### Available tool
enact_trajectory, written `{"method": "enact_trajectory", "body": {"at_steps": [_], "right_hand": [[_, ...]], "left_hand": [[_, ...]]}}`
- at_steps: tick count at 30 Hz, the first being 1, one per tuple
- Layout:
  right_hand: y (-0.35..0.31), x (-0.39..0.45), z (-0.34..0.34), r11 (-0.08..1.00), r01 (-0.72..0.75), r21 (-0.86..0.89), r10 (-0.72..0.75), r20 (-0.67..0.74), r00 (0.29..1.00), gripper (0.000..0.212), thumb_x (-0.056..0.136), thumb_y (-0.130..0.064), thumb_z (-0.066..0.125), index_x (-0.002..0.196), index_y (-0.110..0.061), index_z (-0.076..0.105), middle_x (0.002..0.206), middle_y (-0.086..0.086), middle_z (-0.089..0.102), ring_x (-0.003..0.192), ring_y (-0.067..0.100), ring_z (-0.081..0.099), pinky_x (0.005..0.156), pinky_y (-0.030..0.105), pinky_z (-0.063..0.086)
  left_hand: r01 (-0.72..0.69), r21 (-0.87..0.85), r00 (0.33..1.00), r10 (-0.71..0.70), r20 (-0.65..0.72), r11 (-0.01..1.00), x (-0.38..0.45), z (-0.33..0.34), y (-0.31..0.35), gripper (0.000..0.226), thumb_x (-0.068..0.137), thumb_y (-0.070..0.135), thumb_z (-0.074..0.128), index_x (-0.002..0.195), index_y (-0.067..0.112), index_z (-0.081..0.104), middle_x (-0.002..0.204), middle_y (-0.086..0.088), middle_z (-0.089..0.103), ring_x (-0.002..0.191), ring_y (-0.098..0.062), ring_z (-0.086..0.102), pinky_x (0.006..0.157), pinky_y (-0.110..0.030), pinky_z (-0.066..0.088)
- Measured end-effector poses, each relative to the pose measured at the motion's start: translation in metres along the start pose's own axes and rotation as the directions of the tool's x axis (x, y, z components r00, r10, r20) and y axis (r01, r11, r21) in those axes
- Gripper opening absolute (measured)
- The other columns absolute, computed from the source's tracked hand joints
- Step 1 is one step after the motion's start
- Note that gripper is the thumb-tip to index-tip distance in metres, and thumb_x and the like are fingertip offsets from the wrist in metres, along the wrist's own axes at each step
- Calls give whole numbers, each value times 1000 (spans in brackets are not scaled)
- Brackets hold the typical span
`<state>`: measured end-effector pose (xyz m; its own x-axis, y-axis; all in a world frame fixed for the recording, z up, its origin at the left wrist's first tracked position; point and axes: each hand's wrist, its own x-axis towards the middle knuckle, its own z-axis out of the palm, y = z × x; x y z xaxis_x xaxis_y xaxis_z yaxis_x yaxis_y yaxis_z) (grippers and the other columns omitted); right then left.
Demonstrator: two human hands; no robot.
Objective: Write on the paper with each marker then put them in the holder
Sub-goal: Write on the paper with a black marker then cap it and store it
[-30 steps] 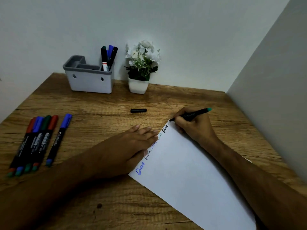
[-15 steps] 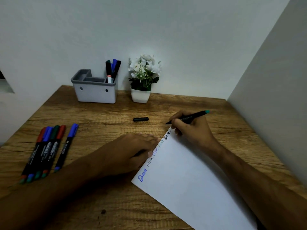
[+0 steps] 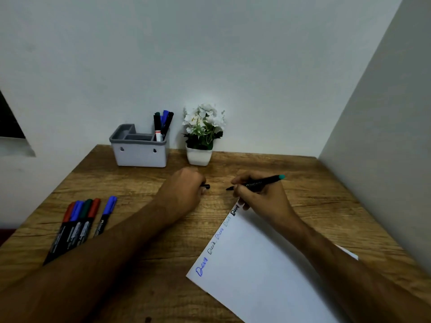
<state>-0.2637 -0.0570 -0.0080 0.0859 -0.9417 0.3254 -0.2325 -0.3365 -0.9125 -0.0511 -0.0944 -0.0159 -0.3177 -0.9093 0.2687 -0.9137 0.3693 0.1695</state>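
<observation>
Right hand (image 3: 261, 197) pinching uncapped marker (image 3: 256, 183) above paper (image 3: 256, 264); left hand (image 3: 184, 192) curled round black cap (image 3: 206, 186) on table (image 3: 140, 287). Holder (image 3: 140, 152), flowerpot (image 3: 199, 156) behind; five markers (image 3: 79, 220) left.

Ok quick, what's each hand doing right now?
Left hand: fingers curled round the black cap on the desk.
Right hand: holding the uncapped marker, tip lifted off the paper.
</observation>
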Motion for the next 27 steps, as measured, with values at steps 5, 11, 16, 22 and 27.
{"method": "enact_trajectory", "body": {"at_steps": [5,11,16,22,27], "right_hand": [[-1,-4,-4,991,130,-34,-129,16,991,7,86,2,78,87,-5,76,76,1,76,64,7,69,55,24,54],[-8,-11,1,952,297,-68,-296,33,955,11,88,-9,73,95,-6,81,76,0,76,65,18,72,59,44,59],[-9,-12,8,947,300,-116,-297,40,954,13,87,-13,71,95,-12,81,77,-3,76,68,19,72,61,52,58],[-4,-11,13,958,264,-111,-263,29,964,9,85,-17,77,94,-15,74,78,2,76,70,23,75,65,53,61],[-7,-8,19,943,313,-114,-318,-31,948,27,85,-13,83,71,-5,61,64,10,66,57,27,61,52,44,48]], "left_hand": [[188,-326,975,-217,-54,927,-1,-4,12,22,94,21,62,113,18,72,107,-1,72,87,-10,65,74,-24,52],[526,-806,715,-373,592,-271,-6,-34,27,17,94,-5,56,108,-9,64,103,-26,69,85,-32,74,66,-34,63],[499,-764,713,-307,630,-409,-13,-34,28,22,94,-5,52,115,-12,58,101,-29,71,92,-34,73,73,-35,62],[490,-781,736,-295,609,-388,-21,-33,39,20,92,-6,58,111,-14,60,98,-28,72,86,-32,75,70,-33,63],[453,-796,755,-303,582,-401,-24,-32,42,18,90,-5,62,106,-13,64,91,-22,74,77,-24,75,68,-30,62]]}}
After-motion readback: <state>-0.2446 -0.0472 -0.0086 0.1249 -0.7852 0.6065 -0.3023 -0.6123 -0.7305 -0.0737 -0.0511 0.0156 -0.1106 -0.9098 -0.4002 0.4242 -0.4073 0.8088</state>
